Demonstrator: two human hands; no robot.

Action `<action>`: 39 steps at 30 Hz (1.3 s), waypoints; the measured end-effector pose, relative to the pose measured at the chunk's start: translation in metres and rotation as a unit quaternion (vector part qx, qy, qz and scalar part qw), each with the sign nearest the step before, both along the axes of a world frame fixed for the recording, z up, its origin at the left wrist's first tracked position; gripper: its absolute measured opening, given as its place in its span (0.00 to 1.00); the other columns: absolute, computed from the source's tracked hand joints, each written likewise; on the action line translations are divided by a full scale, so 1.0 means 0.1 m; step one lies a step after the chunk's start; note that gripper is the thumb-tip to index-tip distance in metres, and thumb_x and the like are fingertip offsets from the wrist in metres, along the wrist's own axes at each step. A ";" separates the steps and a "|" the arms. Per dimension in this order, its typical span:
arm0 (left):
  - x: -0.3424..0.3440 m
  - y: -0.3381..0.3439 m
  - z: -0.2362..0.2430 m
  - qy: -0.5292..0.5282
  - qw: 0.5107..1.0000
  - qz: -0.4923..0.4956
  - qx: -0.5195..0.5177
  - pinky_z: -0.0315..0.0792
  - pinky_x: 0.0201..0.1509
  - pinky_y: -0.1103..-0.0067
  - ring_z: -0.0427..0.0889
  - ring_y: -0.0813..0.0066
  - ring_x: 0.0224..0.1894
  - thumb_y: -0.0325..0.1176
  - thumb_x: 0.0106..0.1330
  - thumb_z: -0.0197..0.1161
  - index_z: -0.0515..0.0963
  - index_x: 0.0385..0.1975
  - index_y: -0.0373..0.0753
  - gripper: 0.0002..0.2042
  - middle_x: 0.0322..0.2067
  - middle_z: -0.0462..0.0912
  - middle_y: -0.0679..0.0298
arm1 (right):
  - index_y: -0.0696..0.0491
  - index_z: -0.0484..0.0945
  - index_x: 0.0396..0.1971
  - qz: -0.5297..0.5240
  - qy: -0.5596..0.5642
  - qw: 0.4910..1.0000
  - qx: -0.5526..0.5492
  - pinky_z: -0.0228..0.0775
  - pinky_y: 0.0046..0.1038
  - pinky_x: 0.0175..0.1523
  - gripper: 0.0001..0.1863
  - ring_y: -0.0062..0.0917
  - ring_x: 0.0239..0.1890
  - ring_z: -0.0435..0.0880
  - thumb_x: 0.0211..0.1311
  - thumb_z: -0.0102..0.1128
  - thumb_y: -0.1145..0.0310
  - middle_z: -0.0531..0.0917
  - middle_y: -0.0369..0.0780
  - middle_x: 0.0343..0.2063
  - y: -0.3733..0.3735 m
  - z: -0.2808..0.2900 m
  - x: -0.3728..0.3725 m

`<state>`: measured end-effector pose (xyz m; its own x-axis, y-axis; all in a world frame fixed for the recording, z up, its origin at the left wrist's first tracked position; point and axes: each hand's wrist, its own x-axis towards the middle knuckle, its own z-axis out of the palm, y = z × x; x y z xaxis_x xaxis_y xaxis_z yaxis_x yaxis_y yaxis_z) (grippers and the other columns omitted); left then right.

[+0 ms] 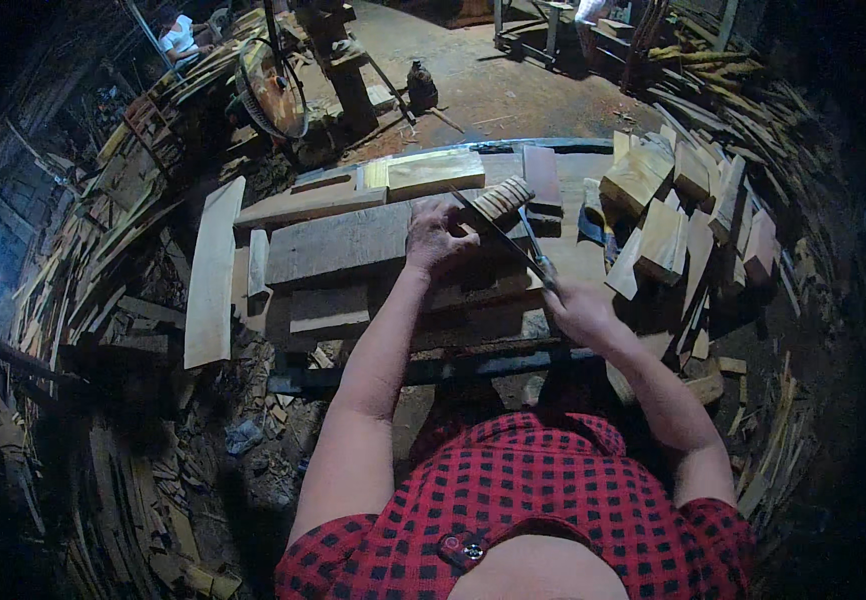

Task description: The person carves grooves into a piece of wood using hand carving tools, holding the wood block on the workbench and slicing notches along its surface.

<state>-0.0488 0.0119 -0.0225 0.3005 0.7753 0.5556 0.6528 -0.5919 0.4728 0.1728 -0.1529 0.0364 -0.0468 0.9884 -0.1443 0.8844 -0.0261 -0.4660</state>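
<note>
My right hand point(583, 315) is closed round the handle of a tool with a long, thin dark blade point(498, 233). The blade slants up and to the left, its far end close to my left hand point(440, 237). Thumb and fingers of my left hand are curled inward over the bench; what they grip is hidden beneath them. Just beyond the blade lies a small pale wooden block point(504, 198) with several dark crosswise grooves. A narrow bluish strip point(530, 230) shows between that block and my right hand; its kind is unclear.
A thick grey board point(338, 245) lies left of my hands, with a pale plank point(215, 270) farther left. Cut wood blocks point(663, 253) are heaped at the right. A standing fan point(271, 88) is beyond the bench; offcuts litter the ground. Another person point(181, 42) sits far left.
</note>
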 end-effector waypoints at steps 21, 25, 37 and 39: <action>0.08 -0.06 0.16 0.031 0.998 0.009 -0.055 0.66 0.52 0.65 0.70 0.54 0.46 0.49 0.37 0.67 0.77 0.31 0.38 0.23 0.37 0.73 0.55 | 0.55 0.72 0.36 0.000 -0.029 0.999 0.032 0.69 0.48 0.38 0.16 0.48 0.32 0.79 0.63 0.45 0.58 0.80 0.51 0.28 -0.10 -0.19 0.11; 0.16 0.00 0.06 0.019 0.999 0.017 -0.033 0.67 0.51 0.66 0.71 0.56 0.46 0.47 0.37 0.70 0.77 0.30 0.38 0.23 0.37 0.74 0.57 | 0.54 0.74 0.33 0.006 -0.028 0.992 0.119 0.70 0.47 0.39 0.15 0.48 0.34 0.79 0.62 0.45 0.58 0.80 0.50 0.29 0.68 -0.20 -0.20; 0.09 -0.11 0.13 0.026 0.999 0.023 -0.037 0.67 0.52 0.66 0.71 0.54 0.45 0.46 0.38 0.67 0.76 0.33 0.38 0.23 0.37 0.74 0.54 | 0.53 0.69 0.41 0.011 -0.032 0.998 0.055 0.68 0.48 0.38 0.14 0.50 0.32 0.78 0.63 0.45 0.59 0.79 0.52 0.26 -0.25 -0.38 0.17; 0.06 -0.14 0.15 0.021 0.999 0.031 -0.031 0.67 0.52 0.66 0.71 0.54 0.45 0.46 0.38 0.67 0.76 0.32 0.38 0.23 0.37 0.74 0.54 | 0.53 0.69 0.42 0.021 -0.046 0.997 0.059 0.68 0.48 0.38 0.14 0.50 0.32 0.78 0.63 0.45 0.59 0.79 0.53 0.26 -0.24 -0.37 0.15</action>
